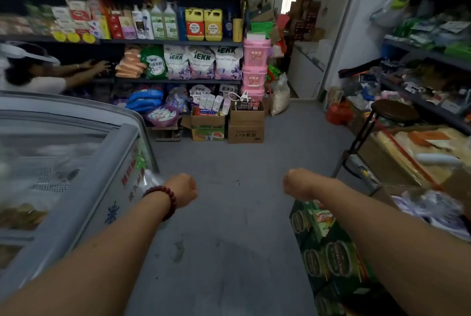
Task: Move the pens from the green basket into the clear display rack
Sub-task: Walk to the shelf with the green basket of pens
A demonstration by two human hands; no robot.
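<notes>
As fingers fold under out of sight, we cannot tell their state; left hand (182, 189), right hand (297, 183) apart over grey floor (242, 157); bracelet (167, 197) on left wrist; freezer (112, 163) beside left arm. Where pens lie, we cannot tell.

The grey floor (237, 163) carries stacked cardboard boxes (246, 124) against the shelving (153, 41). A chest freezer (76, 163) stands on it at left, stacked green cartons (328, 254) at right.

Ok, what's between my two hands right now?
Only bare grey floor lies between the left hand and the right hand, as the head view shows.
</notes>
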